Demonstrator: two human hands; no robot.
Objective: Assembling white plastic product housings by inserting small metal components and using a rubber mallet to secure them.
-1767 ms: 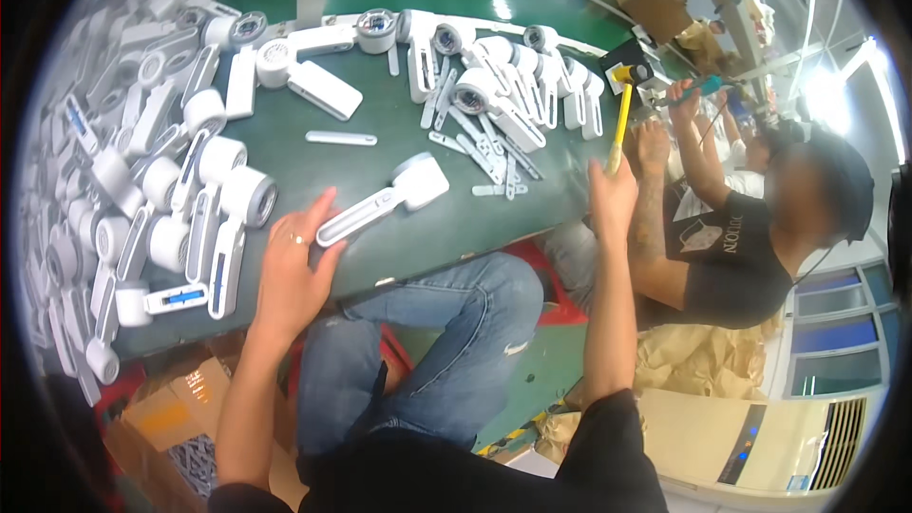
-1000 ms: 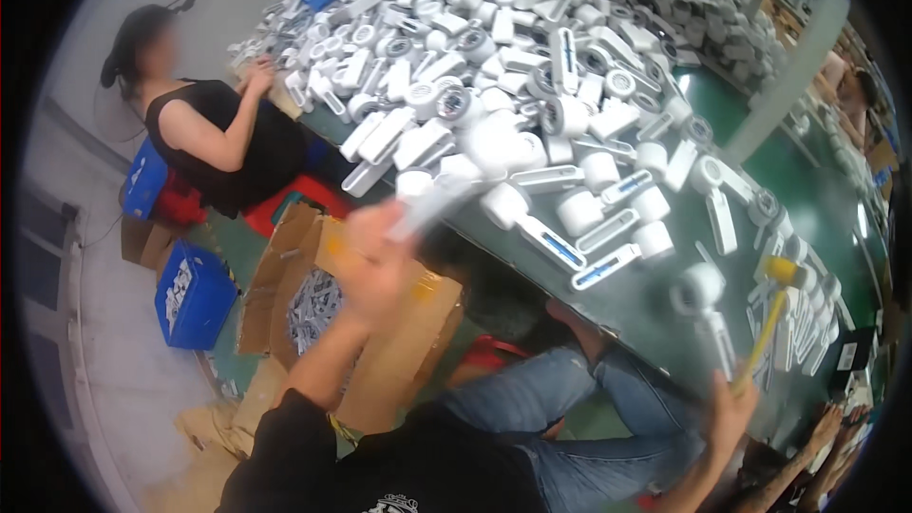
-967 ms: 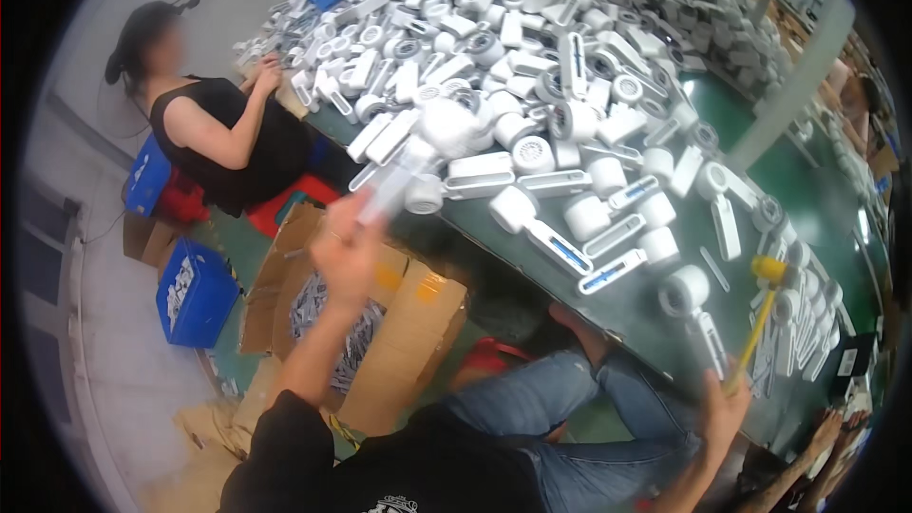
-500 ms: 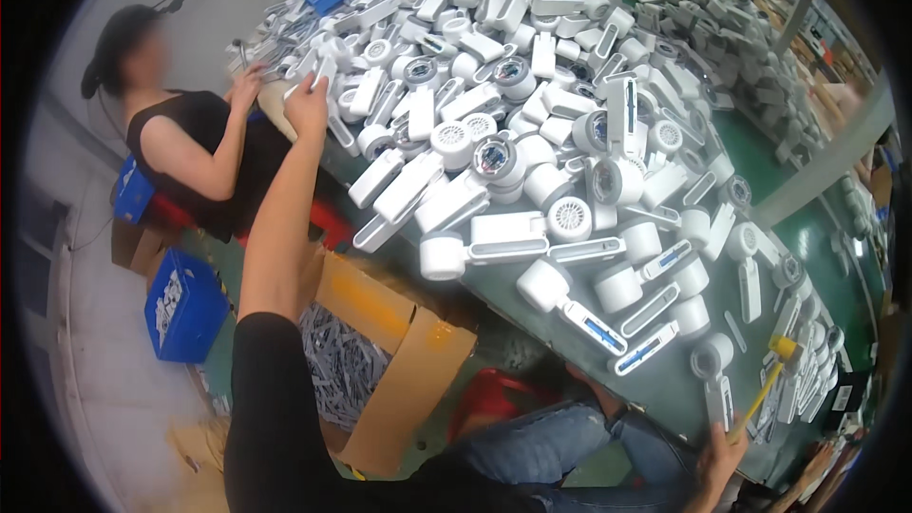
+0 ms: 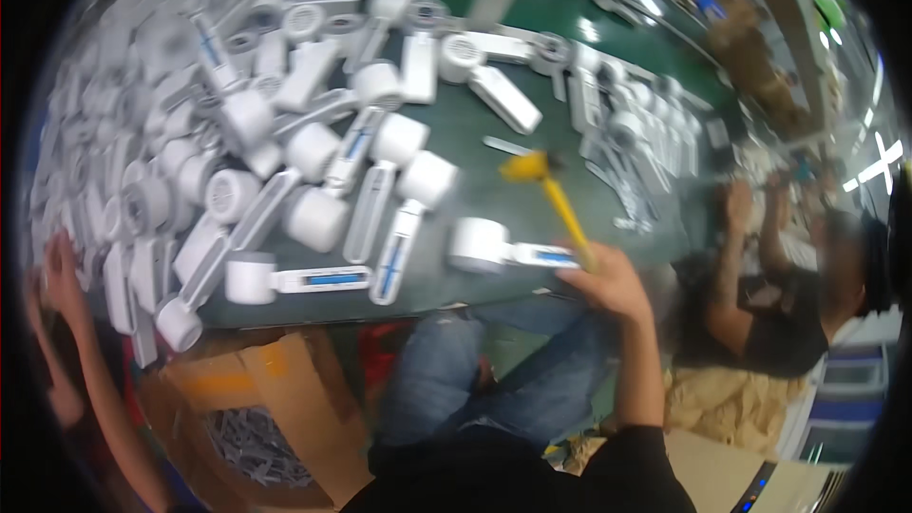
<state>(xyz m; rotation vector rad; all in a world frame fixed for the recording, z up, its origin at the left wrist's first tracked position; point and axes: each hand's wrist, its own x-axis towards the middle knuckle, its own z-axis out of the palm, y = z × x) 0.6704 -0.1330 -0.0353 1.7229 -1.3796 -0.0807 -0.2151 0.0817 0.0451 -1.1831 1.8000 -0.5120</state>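
Observation:
My right hand (image 5: 616, 283) is closed around the yellow handle of a small hammer (image 5: 568, 218). The hammer's yellow head points away from me over the green table (image 5: 494, 171). Beside these fingers lies a white handheld-fan body (image 5: 480, 245) with a blue strip in its handle; whether they touch it I cannot tell. At the far left rim my left hand (image 5: 65, 277) is raised at the edge of a heap of white fan bodies (image 5: 152, 123). Blur hides how its fingers are set and whether they hold anything.
Another person's hand (image 5: 40, 323) shows beside my left arm. An open cardboard box (image 5: 313, 399) of grey strips stands below the table edge. Several fan bodies (image 5: 651, 128) and thin strips (image 5: 617, 185) lie at the right. A co-worker (image 5: 760, 323) sits at the right.
The view has swung to the right, so the table's right end is now central. My right hand still grips the hammer. My left hand now appears at the left rim.

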